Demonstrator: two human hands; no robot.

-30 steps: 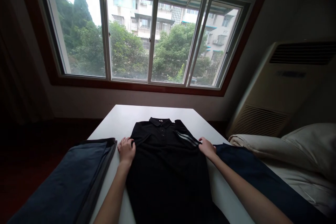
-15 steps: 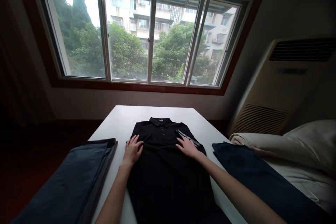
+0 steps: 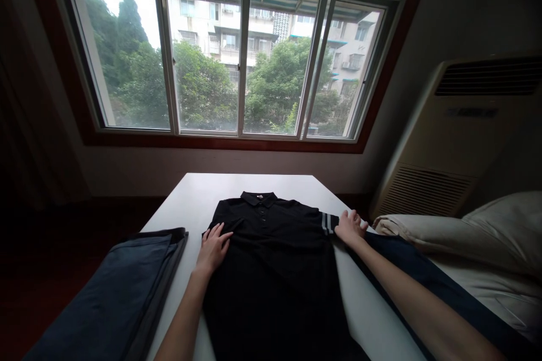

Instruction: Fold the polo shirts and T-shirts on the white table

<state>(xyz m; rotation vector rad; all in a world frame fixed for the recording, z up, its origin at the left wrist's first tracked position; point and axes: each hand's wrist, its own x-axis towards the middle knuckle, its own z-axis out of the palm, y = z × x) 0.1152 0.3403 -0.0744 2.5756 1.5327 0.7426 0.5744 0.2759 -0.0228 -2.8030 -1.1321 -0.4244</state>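
Note:
A black polo shirt (image 3: 271, 271) lies face up on the white table (image 3: 212, 186), its collar toward the window. My left hand (image 3: 214, 248) rests flat with fingers spread on the shirt's left side, near the folded-in left sleeve. At the end of the right sleeve (image 3: 328, 222), which has two pale stripes and reaches out sideways, my right hand (image 3: 351, 228) is curled with the thumb side against the cuff. The fingertips' hold on the cloth is partly hidden.
Folded dark trousers (image 3: 114, 287) lie along the table's left side. Dark blue trousers (image 3: 440, 282) lie at the right, beside beige bedding or cushions (image 3: 499, 237). A standing air conditioner (image 3: 457, 130) is behind them, and a wide window (image 3: 241, 67) is ahead.
My right hand has moved outward to the right, and the striped right sleeve, earlier folded over the shirt, now extends sideways. My left hand has stayed in place.

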